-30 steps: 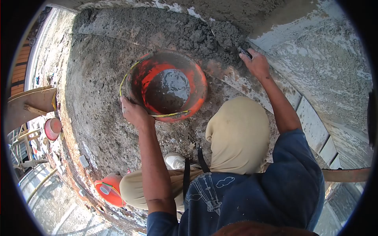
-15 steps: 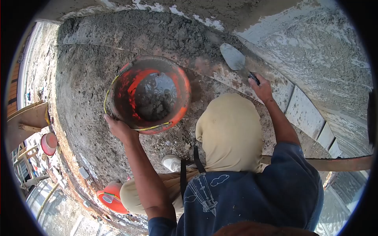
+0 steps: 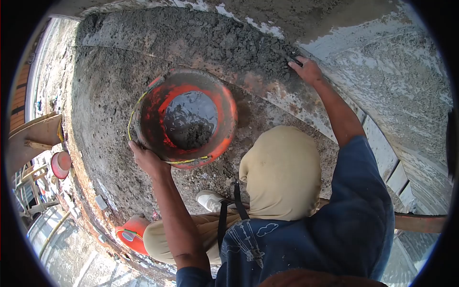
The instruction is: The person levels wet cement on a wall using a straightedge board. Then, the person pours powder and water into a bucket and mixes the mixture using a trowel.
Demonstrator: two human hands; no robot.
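An orange bucket (image 3: 228, 103) smeared with grey stands at the middle left, with wet grey mortar (image 3: 193, 136) at its bottom. My left hand (image 3: 147, 159) is closed on the bucket's near left rim, beside the yellow handle (image 3: 131, 115). My right hand (image 3: 308, 71) grips the dark handle of a trowel (image 3: 294, 62) at the right end of the heaped mortar (image 3: 239, 48). The trowel's blade cannot be made out against the mortar.
A rough plastered wall (image 3: 382, 81) rises at the right above pale slabs (image 3: 375, 138). At the lower left lies a second orange bucket (image 3: 134, 234). Further left are a small red bucket (image 3: 61, 165) and a board (image 3: 36, 138). My raised knee (image 3: 282, 172) is between my arms.
My right hand went from the mortar back toward me with the trowel, then forward to the mortar again. Dark lumps of mortar have appeared in the bucket. My left hand stays on its rim.
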